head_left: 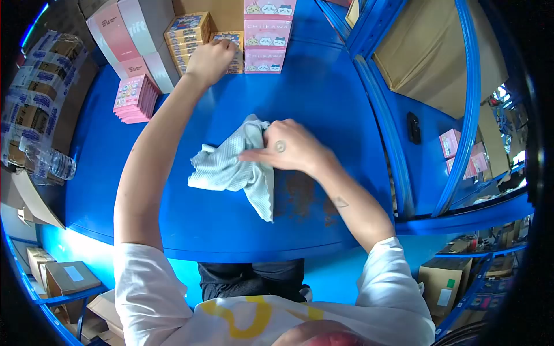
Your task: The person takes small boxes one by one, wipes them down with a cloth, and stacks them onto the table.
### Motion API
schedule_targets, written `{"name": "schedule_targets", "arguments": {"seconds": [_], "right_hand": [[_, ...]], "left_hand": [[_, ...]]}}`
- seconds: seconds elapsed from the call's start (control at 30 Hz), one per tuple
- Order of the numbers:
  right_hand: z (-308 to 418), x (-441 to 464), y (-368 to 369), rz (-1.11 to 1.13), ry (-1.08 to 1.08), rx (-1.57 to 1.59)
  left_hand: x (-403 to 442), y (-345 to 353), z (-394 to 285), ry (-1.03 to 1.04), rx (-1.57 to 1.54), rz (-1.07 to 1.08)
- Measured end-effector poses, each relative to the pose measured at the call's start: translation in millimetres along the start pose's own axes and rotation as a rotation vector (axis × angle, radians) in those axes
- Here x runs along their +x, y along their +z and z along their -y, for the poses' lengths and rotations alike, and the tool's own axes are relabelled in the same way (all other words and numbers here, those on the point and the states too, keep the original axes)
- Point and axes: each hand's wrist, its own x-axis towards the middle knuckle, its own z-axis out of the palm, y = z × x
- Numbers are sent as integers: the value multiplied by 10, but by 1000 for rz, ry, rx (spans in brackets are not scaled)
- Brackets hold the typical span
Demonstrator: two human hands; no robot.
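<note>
A pale grey-green cloth (231,164) lies bunched on the blue shelf top. My right hand (291,144) is closed on the cloth's right side, with the thumb stretched across it. My left hand (212,62) reaches to the back, its fingers curled over a stack of small yellow boxes (234,40); their grip is partly hidden. Left of that hand stands another stack of yellow boxes (187,32). Pink Chiikawa boxes (265,34) are piled just to the right. Brown smudges (300,193) mark the blue surface beside the cloth.
Tall pink and grey boxes (130,34) and a stack of flat pink packs (135,99) stand at the back left. A plastic bottle (57,164) and taped cartons (40,86) are at far left. Blue metal posts (384,121) edge the right side, with a black object (414,128) beyond.
</note>
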Motion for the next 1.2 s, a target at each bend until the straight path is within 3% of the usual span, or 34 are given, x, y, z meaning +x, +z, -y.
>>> {"name": "schedule_targets", "arguments": {"seconds": [0.07, 0.13, 0.17, 0.23, 0.3, 0.4, 0.5, 0.57, 0.6, 0.67, 0.83, 0.9, 1.07, 1.1, 1.2], "right_hand": [[56, -132, -322, 243, 146, -359], [-2, -295, -532, -111, -313, -200], [107, -392, -596, -96, -303, -182], [305, -560, -700, -424, -863, 506], [211, -950, -505, -423, -810, 561], [-5, -998, -304, -411, -665, 691], [-113, -880, -288, -480, -725, 743], [-151, -931, -260, -528, -730, 762], [-518, -1134, -516, -562, -740, 746], [-273, -994, -416, -628, -755, 665], [-480, -1284, -640, -619, -861, 459], [-522, -1294, -657, -566, -784, 576], [-388, -970, -528, -524, -739, 764], [-568, -1307, -754, -484, -684, 823], [-155, -1366, -445, -512, -614, 950]], "left_hand": [[-58, 6, -3, 1, 12, -25], [-150, -96, 6, 2, 16, -19], [-225, -183, -16, 3, 18, -16], [-366, -348, -72, 7, 20, -10], [-619, -467, -51, 55, -11, -189], [-1011, -904, -248, -4, -51, -100], [-1345, -1109, -429, -56, -351, -171], [-1545, -1144, -495, -107, -431, -122], [-1605, -1158, -520, -126, -424, -118], [-1683, -1194, -561, -236, -455, -59], [-1562, -993, -581, -208, -488, -355], [-1594, -1186, -546, -173, -534, -207], [-1567, -1244, -582, -199, -481, -116], [-1597, -1268, -581, -221, -503, -122], [-1651, -1231, -567, -194, -517, -148]]}}
